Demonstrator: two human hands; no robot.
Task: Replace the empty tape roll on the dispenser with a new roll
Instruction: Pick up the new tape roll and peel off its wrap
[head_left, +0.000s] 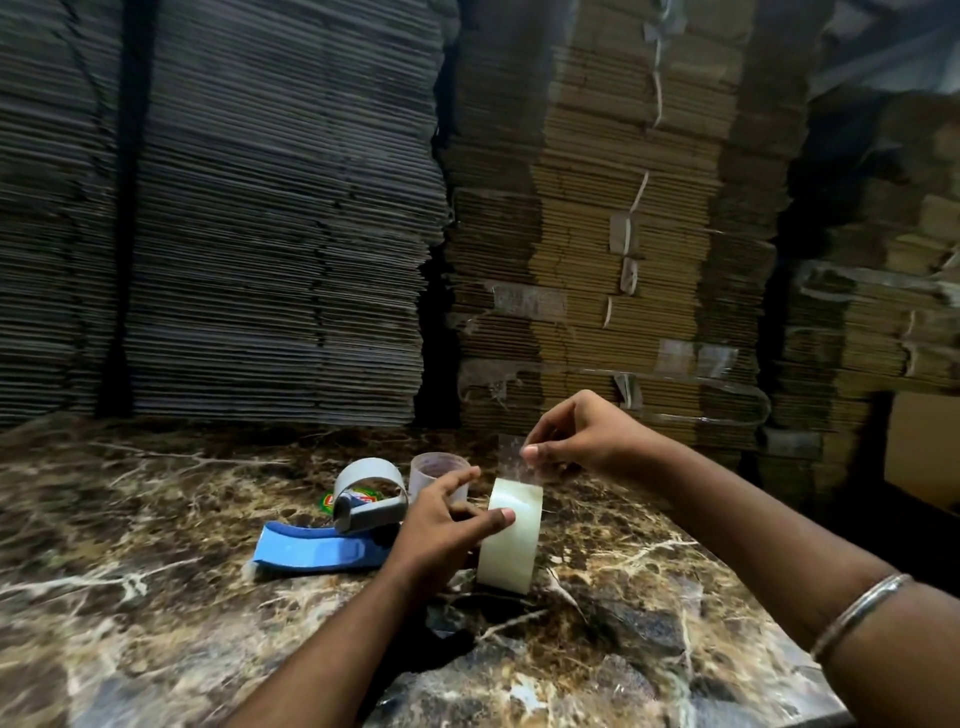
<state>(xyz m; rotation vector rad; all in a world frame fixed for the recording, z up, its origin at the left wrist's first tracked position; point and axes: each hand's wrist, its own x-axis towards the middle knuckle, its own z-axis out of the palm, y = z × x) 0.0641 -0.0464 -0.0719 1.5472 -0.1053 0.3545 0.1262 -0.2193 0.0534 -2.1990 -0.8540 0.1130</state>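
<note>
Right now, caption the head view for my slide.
Left hand steadies new tape roll on marble table; right hand peels its free end beside blue dispenser.

Two hands (447, 525), one full tape roll (511, 535), one dispenser (332, 545), one empty core (436, 470).

Tall stacks of flattened cardboard (613, 218) behind a brown marble table (130, 597); bangle (860, 610) at right.

Left hand (439, 525) reaching in from below, palm down, thumb stretched right and fingers (457, 480) spread forward, forearm bare. Right hand (576, 441) raised higher, wrist bent, thumb and forefinger pinched together; metal bangle (857, 613) on right forearm.
</note>
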